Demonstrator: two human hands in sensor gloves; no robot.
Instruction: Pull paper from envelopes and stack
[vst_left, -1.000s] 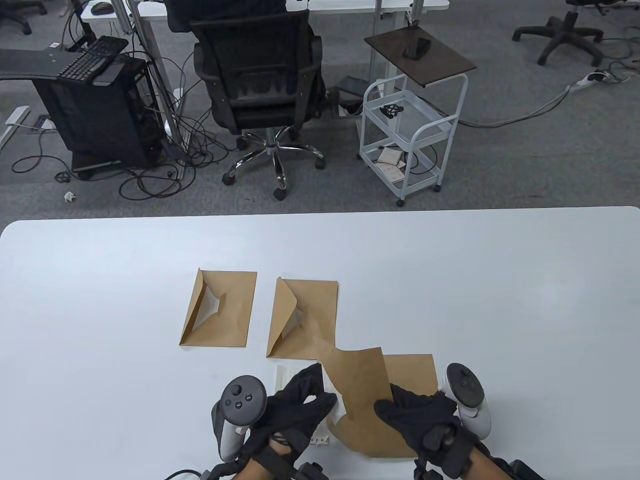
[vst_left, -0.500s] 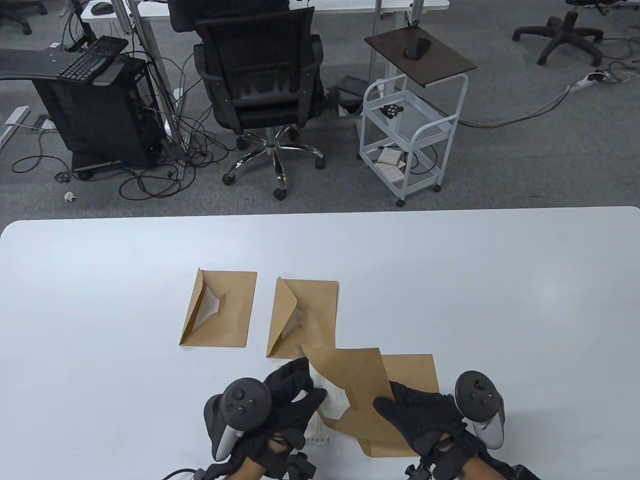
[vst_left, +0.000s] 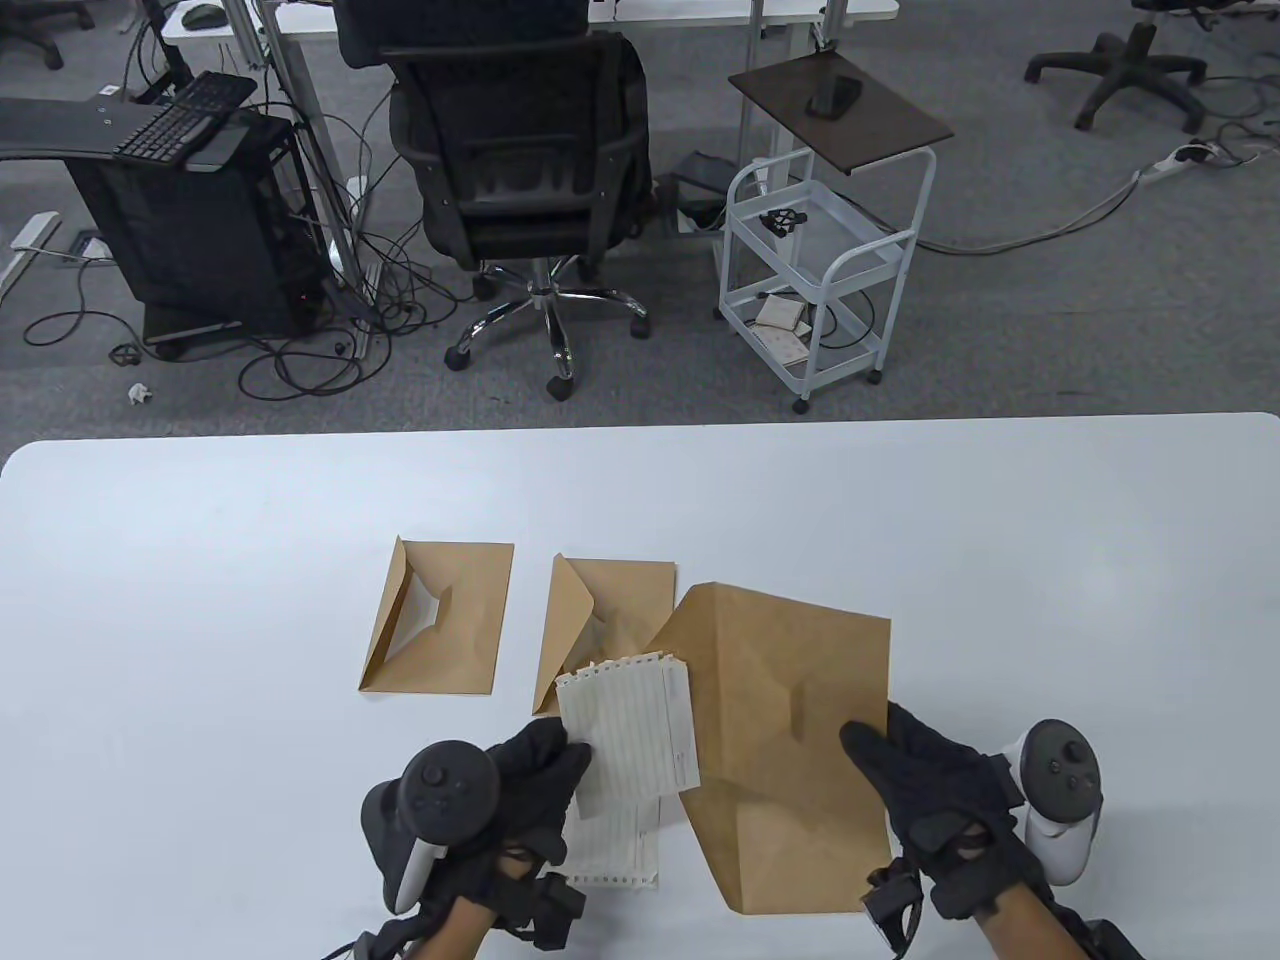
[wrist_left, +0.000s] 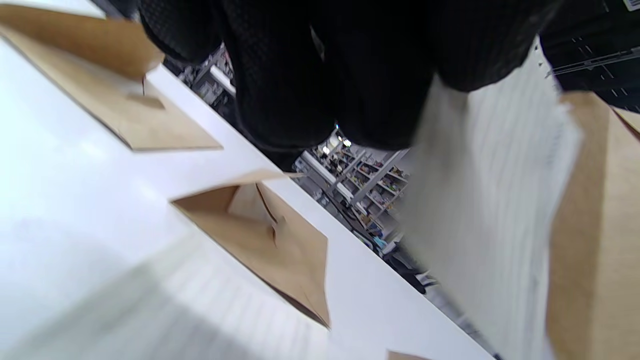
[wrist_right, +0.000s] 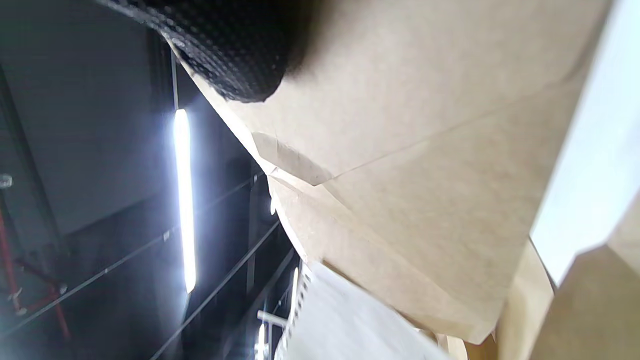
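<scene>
Left fingers (vst_left: 555, 750) pinching one lined sheet (vst_left: 632, 730), right fingers (vst_left: 880, 745) gripping one of three envelopes (vst_left: 790, 700)

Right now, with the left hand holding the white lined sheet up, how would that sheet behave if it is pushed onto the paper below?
The lined sheet is probably light and floppy: the left hand holds it by one edge and it looks thin. Its perforated edge might tear easily. Laid on the paper already on the table, it would likely slide.

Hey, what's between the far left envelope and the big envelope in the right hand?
In the table view: the middle envelope, flap open, and the lined sheet the left hand holds.
</scene>
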